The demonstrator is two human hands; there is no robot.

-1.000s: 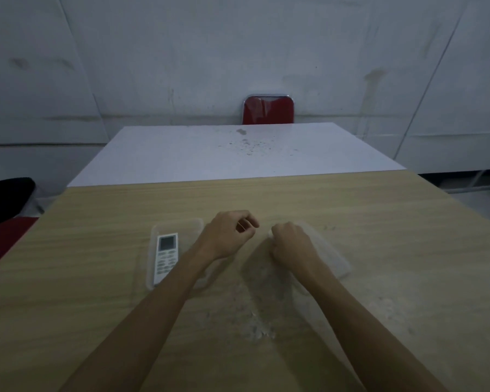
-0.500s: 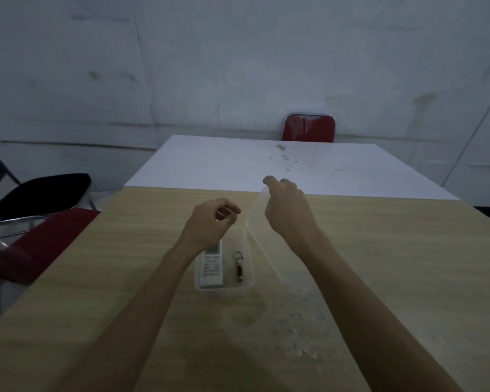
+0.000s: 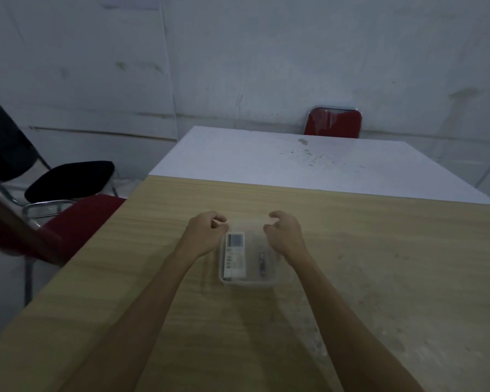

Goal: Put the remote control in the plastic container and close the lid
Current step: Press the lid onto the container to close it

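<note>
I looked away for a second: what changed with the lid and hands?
The right hand swung the lid leftward, down onto the plastic container; both hands now sit at its far corners. The left hand stayed alongside; the remote control stayed inside.

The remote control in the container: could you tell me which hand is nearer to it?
Left. The left hand sits just beside the top end of the remote control; the right hand is over the container's far side, beyond the small dark item.

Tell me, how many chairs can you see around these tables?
3: a red-backed chair behind the white table, a black folding chair at left, and a red padded chair beside the wooden table. Others may be hidden.
</note>
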